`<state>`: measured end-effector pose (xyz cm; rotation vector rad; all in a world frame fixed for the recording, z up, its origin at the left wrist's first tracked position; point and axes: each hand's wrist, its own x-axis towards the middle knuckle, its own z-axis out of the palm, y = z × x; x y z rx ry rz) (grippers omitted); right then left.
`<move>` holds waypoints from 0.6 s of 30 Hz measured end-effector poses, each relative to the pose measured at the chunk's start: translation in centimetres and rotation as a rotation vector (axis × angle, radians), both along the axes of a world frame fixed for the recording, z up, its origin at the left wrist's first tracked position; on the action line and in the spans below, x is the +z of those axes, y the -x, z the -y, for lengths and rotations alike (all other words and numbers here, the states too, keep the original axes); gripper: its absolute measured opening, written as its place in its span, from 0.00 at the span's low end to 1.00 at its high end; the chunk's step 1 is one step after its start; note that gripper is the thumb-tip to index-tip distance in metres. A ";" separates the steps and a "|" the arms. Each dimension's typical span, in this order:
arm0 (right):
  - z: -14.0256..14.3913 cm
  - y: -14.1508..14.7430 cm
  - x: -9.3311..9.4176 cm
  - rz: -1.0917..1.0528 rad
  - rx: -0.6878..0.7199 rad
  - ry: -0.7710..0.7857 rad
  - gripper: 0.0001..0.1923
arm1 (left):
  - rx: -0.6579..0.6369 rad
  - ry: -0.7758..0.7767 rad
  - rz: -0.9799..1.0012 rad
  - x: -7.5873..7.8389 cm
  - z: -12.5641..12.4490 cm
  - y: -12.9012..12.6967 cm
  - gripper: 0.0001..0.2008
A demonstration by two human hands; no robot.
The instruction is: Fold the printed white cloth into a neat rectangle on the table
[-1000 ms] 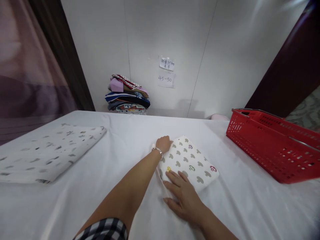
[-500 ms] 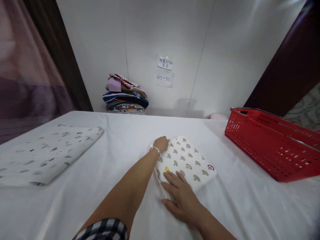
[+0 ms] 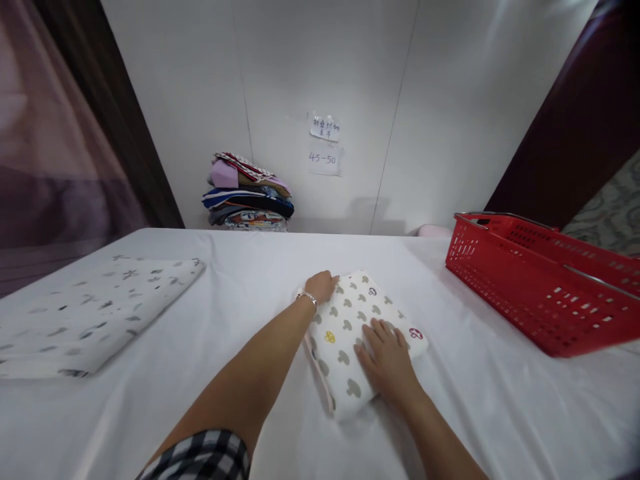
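1. Head view: we see the folded white cloth printed with grey mouse-head shapes (image 3: 357,337) lying mid-table on the white sheet-covered table (image 3: 240,293), its long axis running from near left to far right.
2. Our left hand (image 3: 323,286) curls on its far left corner, fingers together, grip unclear.
3. Our right hand (image 3: 387,357) lies flat on top, fingers slightly apart, holding nothing.
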<state>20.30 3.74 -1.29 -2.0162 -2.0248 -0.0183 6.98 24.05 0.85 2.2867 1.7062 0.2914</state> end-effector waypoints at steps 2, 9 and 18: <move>0.0 0.3 0.0 0.019 -0.010 0.016 0.22 | -0.011 -0.003 0.012 0.3 0.0 -0.7 0.20; 0.1 0.4 0.2 0.025 -0.016 0.074 0.25 | -0.037 -0.007 0.053 -0.9 -1.2 -2.8 0.18; 0.4 0.7 0.4 -0.011 0.020 0.078 0.25 | 0.016 0.070 0.087 -1.6 -2.0 -2.7 0.16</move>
